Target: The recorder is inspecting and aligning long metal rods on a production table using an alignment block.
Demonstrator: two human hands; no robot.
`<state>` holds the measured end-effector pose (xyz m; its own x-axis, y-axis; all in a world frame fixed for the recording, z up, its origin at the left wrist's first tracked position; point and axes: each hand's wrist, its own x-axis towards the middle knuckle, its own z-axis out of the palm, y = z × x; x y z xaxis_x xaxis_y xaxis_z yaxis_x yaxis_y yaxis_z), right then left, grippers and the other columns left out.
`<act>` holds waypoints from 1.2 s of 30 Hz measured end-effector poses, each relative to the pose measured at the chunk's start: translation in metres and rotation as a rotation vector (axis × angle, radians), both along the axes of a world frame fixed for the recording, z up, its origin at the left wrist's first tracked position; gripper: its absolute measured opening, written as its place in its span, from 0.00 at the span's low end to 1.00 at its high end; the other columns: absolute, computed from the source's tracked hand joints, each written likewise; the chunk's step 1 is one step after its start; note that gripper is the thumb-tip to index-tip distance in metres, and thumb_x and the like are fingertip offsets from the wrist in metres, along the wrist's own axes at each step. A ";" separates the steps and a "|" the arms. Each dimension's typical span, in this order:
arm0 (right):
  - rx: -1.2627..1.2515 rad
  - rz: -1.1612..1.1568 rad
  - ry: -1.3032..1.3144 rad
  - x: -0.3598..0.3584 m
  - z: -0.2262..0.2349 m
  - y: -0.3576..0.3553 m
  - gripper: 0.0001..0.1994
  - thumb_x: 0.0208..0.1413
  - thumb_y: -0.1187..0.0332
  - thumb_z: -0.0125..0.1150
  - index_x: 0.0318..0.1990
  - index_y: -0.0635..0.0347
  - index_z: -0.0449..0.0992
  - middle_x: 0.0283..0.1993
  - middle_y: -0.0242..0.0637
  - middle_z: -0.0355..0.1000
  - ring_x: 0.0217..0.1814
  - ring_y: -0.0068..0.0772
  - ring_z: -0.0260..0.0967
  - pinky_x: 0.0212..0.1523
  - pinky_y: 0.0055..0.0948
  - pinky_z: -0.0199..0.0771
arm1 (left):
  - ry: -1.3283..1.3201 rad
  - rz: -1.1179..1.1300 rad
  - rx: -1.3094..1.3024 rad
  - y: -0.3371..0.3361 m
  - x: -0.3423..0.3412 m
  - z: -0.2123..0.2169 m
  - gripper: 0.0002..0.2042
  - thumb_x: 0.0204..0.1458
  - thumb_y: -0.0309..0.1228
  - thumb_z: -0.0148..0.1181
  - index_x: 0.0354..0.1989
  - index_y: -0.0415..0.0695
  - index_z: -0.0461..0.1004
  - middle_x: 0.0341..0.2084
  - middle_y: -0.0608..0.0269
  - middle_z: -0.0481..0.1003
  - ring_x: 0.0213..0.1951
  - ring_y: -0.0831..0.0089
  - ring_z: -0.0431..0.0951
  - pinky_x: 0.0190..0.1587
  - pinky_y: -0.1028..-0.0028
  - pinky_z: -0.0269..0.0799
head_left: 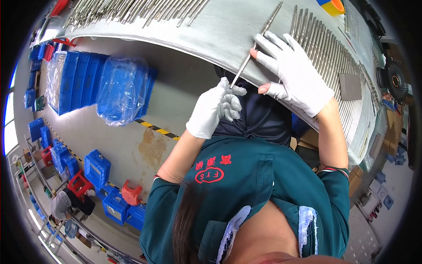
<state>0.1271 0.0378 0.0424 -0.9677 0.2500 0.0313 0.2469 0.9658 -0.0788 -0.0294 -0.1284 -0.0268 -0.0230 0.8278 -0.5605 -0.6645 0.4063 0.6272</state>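
Observation:
Both my hands wear white gloves, and the right thumb and one right fingertip are bare. A slim metal rod point(249, 57) with a stepped, narrower upper part slants across the table's near edge. Its lower end is between the fingers of my left hand point(212, 109), just off the edge. My right hand point(296, 72) is spread over the table with its fingers stretched out. One bare fingertip of it is beside the rod, and I cannot tell if it touches.
Many metal rods point(132, 11) lie side by side at the table's far left, and another row point(327, 57) lies at the right. A grey block point(350, 86) rests on that row. A yellow and blue roll point(332, 6) is at the back. Blue crates point(81, 81) stand on the floor to the left.

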 end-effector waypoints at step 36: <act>-0.031 -0.099 0.049 0.041 0.014 -0.003 0.41 0.48 0.33 0.47 0.62 0.55 0.67 0.66 0.48 0.59 0.70 0.52 0.51 0.70 0.49 0.44 | 0.213 -0.118 0.023 0.014 0.016 0.014 0.29 0.63 0.51 0.43 0.44 0.31 0.73 0.18 0.64 0.71 0.19 0.79 0.71 0.25 0.81 0.67</act>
<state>0.1680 0.0345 0.0567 -0.9357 0.3461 0.0686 0.3364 0.9338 -0.1223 -0.0137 -0.1143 -0.0123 -0.0406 0.8440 -0.5347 -0.4652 0.4577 0.7577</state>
